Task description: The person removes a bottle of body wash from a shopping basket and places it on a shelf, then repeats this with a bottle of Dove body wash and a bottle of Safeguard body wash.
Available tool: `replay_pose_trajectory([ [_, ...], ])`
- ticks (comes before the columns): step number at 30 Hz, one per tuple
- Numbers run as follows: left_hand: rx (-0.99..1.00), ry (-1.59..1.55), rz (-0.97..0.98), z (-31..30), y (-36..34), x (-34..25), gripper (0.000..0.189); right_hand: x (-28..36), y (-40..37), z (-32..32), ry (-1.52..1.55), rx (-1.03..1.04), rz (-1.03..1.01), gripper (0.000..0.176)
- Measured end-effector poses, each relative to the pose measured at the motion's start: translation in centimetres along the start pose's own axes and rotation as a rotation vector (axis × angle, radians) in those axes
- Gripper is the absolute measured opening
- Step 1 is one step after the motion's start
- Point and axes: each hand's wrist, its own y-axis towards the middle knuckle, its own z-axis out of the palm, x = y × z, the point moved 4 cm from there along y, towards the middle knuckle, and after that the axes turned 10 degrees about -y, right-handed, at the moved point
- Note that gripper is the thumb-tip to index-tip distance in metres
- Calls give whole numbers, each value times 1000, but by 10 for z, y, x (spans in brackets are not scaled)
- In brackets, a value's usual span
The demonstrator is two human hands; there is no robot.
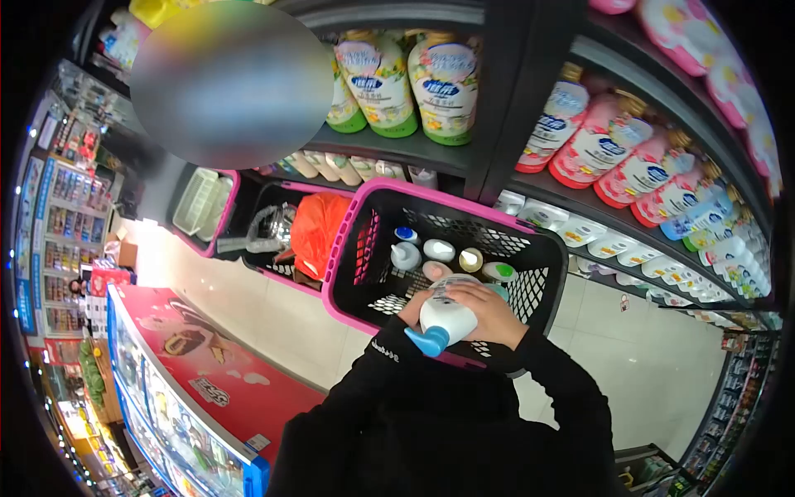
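A white pump bottle (448, 313) with a blue pump head is between my two hands, over the near side of a black basket with a pink rim (342, 240). My left hand (414, 307) grips its left side, partly hidden behind the bottle. Wrapped over its right side is my right hand (490, 313). The bottle is tilted, its pump pointing toward me. Inside the basket stand several bottles, among them a white pump bottle (405, 255), one with a blue cap (406, 235) and one with a green cap (500, 271).
Left of the basket are another basket holding an orange-red bag (318, 236) and a pink-rimmed basket with clear trays (204, 203). Shelves ahead carry large detergent bottles (445, 87) and pink bottles (599, 142). A red-topped freezer (211, 356) stands at the lower left.
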Motion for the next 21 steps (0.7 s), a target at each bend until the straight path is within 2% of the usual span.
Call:
replay_pose_trajectory([
  [1, 133, 349, 150, 13, -2, -5, 37, 3, 3, -11, 47, -16, 7, 67],
  [3, -29, 214, 191, 19, -5, -1, 47, 9, 6, -33, 168, -113, 21, 70],
  [4, -270, 433, 112, 31, -27, -1, 66, 11, 7, -42, 192, -95, 66, 70],
  [5, -229, 527, 195, 50, -37, 0, 58, 12, 7, -53, 220, -80, 120, 70],
  [7, -145, 1196, 480, 60, -52, -17, 62, 25, 8, -88, 281, -246, 71, 70],
  [8, -38, 1293, 685, 68, -56, -19, 63, 30, 8, -96, 310, -251, 73, 70],
  [9, -23, 1313, 682, 70, -57, -20, 63, 36, 7, -104, 340, -255, 73, 70],
  [10, 154, 1364, 762, 85, -64, -16, 63, 42, 7, -109, 330, -278, 73, 70],
  [11, 338, 1405, 835, 100, -72, -11, 64, 47, 8, -111, 446, -275, 85, 70],
  [12, 368, 1380, 854, 106, -76, -5, 74, 53, 8, -113, 561, -272, 97, 70],
  [13, 444, 1390, 916, 110, -77, -3, 88, 61, 7, -116, 548, -298, 100, 70],
  [16, 547, 1350, 956, 121, -87, 2, 91, 88, 9, -123, 673, -333, 98, 68],
  [18, 583, 1241, 995, 127, -98, 2, 87, 105, 12, -124, 780, -338, 117, 65],
  [21, 580, 1201, 1035, 137, -115, 4, 84, 126, 16, -125, 774, -350, 193, 65],
])
